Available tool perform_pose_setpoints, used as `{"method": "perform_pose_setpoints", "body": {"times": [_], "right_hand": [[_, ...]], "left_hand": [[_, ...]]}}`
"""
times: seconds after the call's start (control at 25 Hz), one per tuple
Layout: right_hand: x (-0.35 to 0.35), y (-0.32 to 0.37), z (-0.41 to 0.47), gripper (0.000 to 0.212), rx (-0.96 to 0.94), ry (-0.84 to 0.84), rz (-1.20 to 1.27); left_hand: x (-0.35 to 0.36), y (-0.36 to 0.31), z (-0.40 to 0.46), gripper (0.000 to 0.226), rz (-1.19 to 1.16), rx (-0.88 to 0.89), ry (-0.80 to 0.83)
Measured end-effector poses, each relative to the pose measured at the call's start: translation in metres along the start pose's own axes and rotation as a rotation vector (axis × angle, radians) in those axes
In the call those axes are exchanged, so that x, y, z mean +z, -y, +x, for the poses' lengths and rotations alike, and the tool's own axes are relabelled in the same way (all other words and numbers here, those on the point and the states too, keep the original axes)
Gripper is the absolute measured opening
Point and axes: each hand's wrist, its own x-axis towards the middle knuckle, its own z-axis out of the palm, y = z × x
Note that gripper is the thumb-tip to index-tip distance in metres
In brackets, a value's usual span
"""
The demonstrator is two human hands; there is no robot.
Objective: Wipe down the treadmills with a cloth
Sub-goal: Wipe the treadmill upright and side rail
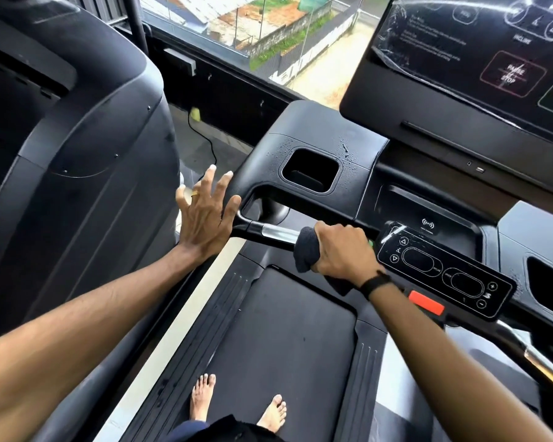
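Head view: right hand (345, 250) grips cloth (307, 250) (screen (460, 59) reads "PAUSE/STOP").

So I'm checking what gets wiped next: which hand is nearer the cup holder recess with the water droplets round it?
Left. The left hand is spread open by the console's left edge, beside the cup holder. The right hand grips the cloth on the handlebar below it.

Single head-worn, wide-angle view, looking forward and steeply down from a person standing on the treadmill belt (278, 339), whose bare feet appear at the bottom edge. The camera sits close above the handlebar (275, 234) and control panel (444, 272), with both forearms reaching in from the lower corners. Its upper field takes in the console screen (479, 65), a neighbouring machine (71, 154) at left, and a window (268, 36) ahead.
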Motion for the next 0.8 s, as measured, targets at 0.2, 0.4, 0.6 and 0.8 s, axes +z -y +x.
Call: {"method": "perform_pose_setpoints", "body": {"times": [0.2,0.4,0.6,0.8], "right_hand": [[-0.016,-0.006,0.02,0.053,0.042,0.308,0.23],[0.018,0.015,-0.009,0.035,0.01,-0.278,-0.08],[0.004,0.008,0.006,0.035,-0.079,-0.098,0.049],[-0.007,0.014,0.025,0.031,-0.11,0.071,0.193]], "left_hand": [[0.0,-0.001,-0.001,0.059,0.026,-0.016,0.005],[-0.001,-0.003,-0.003,0.06,0.041,-0.027,0.017],[-0.002,-0.006,-0.003,0.061,0.067,-0.043,0.008],[-0.003,-0.007,-0.004,0.063,0.097,-0.057,0.003]]}}
